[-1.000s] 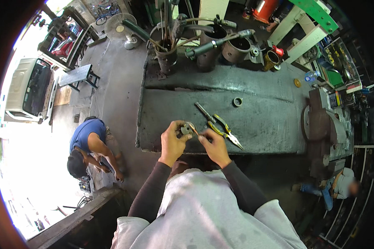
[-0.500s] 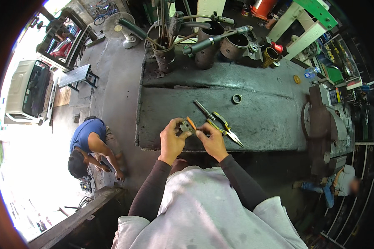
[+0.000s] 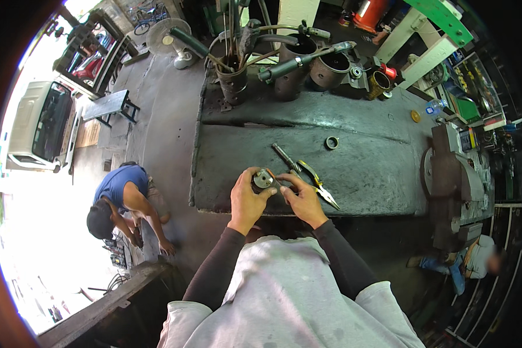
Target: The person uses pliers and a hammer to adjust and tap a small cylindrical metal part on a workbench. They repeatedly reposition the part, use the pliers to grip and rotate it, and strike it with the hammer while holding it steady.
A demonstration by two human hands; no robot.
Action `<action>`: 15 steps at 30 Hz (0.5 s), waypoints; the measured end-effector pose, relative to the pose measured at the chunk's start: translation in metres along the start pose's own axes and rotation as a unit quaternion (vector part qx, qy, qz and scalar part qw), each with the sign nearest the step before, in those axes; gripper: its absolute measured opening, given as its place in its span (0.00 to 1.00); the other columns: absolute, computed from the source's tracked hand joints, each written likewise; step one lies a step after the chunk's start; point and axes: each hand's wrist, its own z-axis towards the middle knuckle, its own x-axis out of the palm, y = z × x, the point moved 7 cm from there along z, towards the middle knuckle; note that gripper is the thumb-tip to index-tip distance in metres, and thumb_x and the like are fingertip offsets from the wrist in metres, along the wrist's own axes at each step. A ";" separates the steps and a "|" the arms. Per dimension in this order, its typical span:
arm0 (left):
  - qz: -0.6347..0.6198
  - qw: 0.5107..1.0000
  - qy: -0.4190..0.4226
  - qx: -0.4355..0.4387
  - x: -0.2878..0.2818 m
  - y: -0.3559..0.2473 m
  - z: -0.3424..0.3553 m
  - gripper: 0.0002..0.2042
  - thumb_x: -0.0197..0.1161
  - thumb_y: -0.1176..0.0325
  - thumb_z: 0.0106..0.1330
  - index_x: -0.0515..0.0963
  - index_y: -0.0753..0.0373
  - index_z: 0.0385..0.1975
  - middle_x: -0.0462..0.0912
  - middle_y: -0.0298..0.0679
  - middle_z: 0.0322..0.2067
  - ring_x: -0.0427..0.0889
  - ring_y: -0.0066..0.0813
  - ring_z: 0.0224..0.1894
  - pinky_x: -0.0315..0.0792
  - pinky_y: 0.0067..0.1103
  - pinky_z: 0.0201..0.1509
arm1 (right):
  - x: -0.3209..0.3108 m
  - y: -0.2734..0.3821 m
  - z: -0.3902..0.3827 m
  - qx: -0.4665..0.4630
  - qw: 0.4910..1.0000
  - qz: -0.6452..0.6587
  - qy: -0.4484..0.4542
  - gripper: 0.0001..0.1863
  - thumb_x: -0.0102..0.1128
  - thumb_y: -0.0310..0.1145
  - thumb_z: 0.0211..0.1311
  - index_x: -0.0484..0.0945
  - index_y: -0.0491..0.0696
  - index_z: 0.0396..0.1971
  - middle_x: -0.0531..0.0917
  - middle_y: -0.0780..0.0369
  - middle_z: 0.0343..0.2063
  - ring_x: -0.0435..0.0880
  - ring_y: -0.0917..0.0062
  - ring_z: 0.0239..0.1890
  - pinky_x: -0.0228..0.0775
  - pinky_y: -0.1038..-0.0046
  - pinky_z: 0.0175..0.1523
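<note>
- Our left hand (image 3: 247, 200) is curled closed, gripping a round metal part (image 3: 263, 179) between thumb and fingers, its holed face turned up toward us.
- Our right hand (image 3: 303, 202) meets it from the other side, fingers bent and nearly together; a slim orange piece (image 3: 272, 173) shows at the part's edge, but we cannot tell whether those fingers pinch it.
- We have the part over the near edge of the dark workbench (image 3: 371, 168).
- Just beyond our right hand lie yellow-and-black pliers (image 3: 321, 187), partly hidden by it, with a metal rod (image 3: 285, 156) just beside them.
- Farther back, we see a small metal ring (image 3: 331, 142) lying apart on the bench.
</note>
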 end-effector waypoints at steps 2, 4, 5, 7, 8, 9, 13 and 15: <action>-0.001 1.000 0.002 -0.010 0.001 0.001 0.002 0.26 0.81 0.76 0.55 0.80 0.64 0.55 0.89 0.48 0.49 0.89 0.51 0.50 0.80 0.36 0.56 | -0.007 0.003 -0.007 -0.032 0.999 0.016 0.010 0.18 0.64 0.30 0.76 0.85 0.51 0.62 0.79 0.70 0.27 0.74 0.87 0.26 0.66 0.77 0.33; 0.006 0.999 0.030 -0.006 0.001 0.002 0.006 0.28 0.81 0.76 0.55 0.79 0.64 0.57 0.89 0.49 0.50 0.89 0.51 0.52 0.80 0.36 0.57 | -0.015 0.000 -0.014 -0.020 1.000 0.022 0.010 0.17 0.63 0.27 0.76 0.86 0.49 0.61 0.75 0.73 0.24 0.70 0.89 0.26 0.63 0.79 0.31; 0.011 0.999 0.048 -0.009 0.000 0.004 0.008 0.28 0.81 0.77 0.55 0.79 0.64 0.58 0.89 0.49 0.50 0.89 0.51 0.53 0.80 0.36 0.58 | -0.018 -0.001 -0.018 -0.012 0.999 0.049 0.011 0.16 0.64 0.28 0.76 0.87 0.48 0.59 0.75 0.74 0.24 0.69 0.90 0.25 0.61 0.79 0.31; -0.018 0.998 0.060 0.021 -0.006 0.003 0.015 0.30 0.81 0.77 0.55 0.78 0.64 0.59 0.89 0.50 0.50 0.88 0.52 0.55 0.80 0.36 0.60 | -0.022 0.000 -0.023 -0.010 1.000 0.023 0.002 0.15 0.67 0.31 0.75 0.88 0.49 0.58 0.78 0.72 0.24 0.72 0.89 0.26 0.64 0.78 0.32; -0.033 0.997 0.070 0.030 -0.007 0.002 0.018 0.31 0.81 0.77 0.55 0.78 0.64 0.60 0.89 0.50 0.51 0.88 0.53 0.55 0.80 0.36 0.61 | -0.022 0.000 -0.024 -0.011 1.000 0.014 0.001 0.15 0.68 0.33 0.74 0.88 0.50 0.57 0.79 0.71 0.25 0.73 0.88 0.26 0.66 0.77 0.33; -0.031 0.995 0.093 0.029 -0.007 0.003 0.020 0.32 0.81 0.77 0.55 0.77 0.64 0.62 0.88 0.51 0.52 0.88 0.54 0.57 0.80 0.36 0.63 | -0.019 0.001 -0.025 -0.008 1.000 0.020 0.006 0.15 0.68 0.33 0.74 0.88 0.49 0.57 0.81 0.71 0.26 0.73 0.88 0.27 0.66 0.77 0.34; 0.022 0.996 0.072 0.045 -0.007 -0.004 0.017 0.31 0.83 0.75 0.55 0.79 0.65 0.61 0.89 0.50 0.52 0.91 0.47 0.53 0.83 0.33 0.59 | -0.006 0.005 -0.022 -0.029 0.999 0.039 0.009 0.15 0.68 0.33 0.75 0.89 0.46 0.56 0.86 0.69 0.34 0.74 0.87 0.31 0.69 0.77 0.38; 0.027 0.998 0.047 0.023 -0.005 -0.003 0.015 0.30 0.83 0.73 0.56 0.80 0.65 0.60 0.90 0.50 0.51 0.91 0.47 0.52 0.82 0.33 0.57 | -0.003 0.006 -0.019 -0.035 0.999 0.037 0.005 0.15 0.68 0.33 0.75 0.88 0.45 0.57 0.89 0.67 0.39 0.76 0.86 0.34 0.71 0.77 0.41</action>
